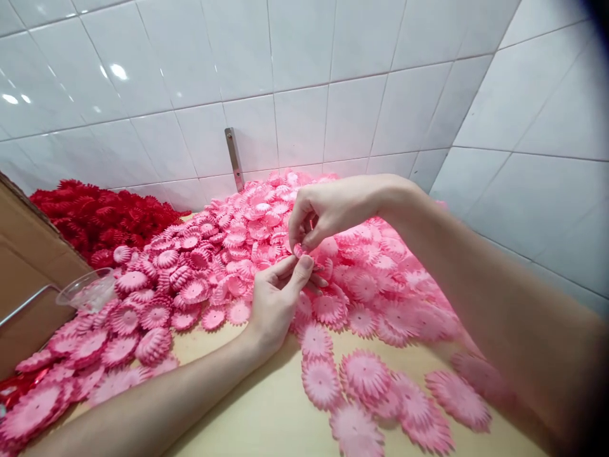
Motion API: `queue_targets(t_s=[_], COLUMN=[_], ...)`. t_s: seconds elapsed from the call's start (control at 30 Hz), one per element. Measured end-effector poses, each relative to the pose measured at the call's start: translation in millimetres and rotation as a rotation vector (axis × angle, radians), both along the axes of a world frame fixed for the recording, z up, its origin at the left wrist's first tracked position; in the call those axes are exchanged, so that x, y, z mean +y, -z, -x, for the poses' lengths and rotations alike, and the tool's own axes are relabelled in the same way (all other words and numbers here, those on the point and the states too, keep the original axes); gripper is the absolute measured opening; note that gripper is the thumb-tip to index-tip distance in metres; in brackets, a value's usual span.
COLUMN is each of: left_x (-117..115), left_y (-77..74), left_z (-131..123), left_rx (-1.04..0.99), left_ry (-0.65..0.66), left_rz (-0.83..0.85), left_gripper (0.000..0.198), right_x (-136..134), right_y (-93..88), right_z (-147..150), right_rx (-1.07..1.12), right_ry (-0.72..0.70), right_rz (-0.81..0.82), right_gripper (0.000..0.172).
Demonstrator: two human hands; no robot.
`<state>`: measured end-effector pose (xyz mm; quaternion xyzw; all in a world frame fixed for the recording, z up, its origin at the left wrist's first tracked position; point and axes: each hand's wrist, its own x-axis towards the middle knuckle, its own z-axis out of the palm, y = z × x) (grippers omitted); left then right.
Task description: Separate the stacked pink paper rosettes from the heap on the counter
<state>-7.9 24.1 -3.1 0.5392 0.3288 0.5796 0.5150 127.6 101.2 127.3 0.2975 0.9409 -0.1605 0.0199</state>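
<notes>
My left hand (280,295) is closed, its thumb pressing a small pink petal piece (299,250) against the fingers. From above, my right hand (316,212) pinches the same piece between thumb and fingertips. Much of that piece is hidden by the fingers. Behind and around both hands spreads a large heap of pink scalloped flower pieces (257,231), some curled into cups and some flat, with a small hole in the middle. Several flat pink flower pieces (321,382) lie on the table in front of my hands.
A pale wooden table (257,406) carries everything. Red flower pieces (99,216) are heaped at the back left. At the left stand a cardboard box (33,266) and a clear plastic cup (90,289). A metal bracket (233,158) rises against the white tiled wall (304,57).
</notes>
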Motion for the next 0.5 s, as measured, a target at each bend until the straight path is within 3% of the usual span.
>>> queue_targets(t_s=[0.13, 0.23, 0.37, 0.43, 0.5], left_x=[-1, -8, -18, -21, -22], left_y=[-0.8, -3.6, -4.2, -2.3, 1.0], left_z=[0, -1, -4, -5, -5], left_rx=[0.014, 0.146, 0.368, 0.382, 0.392], left_ry=[-0.006, 0.021, 0.182, 0.184, 0.156], left_rz=[0.054, -0.004, -0.406, -0.573, -0.632], left_gripper=[0.040, 0.042, 0.031, 0.027, 0.026], right_x=[1, 3, 2, 0, 0], right_y=[-0.5, 1.7, 10.4, 15.8, 19.8], right_z=[-3, -4, 15, 40, 73], right_rx=[0.039, 0.091, 0.189, 0.323, 0.544], right_ry=[0.047, 0.153, 0.229, 0.215, 0.189], right_rz=[-0.018, -0.074, -0.122, -0.102, 0.000], right_gripper=[0.012, 0.010, 0.009, 0.010, 0.021])
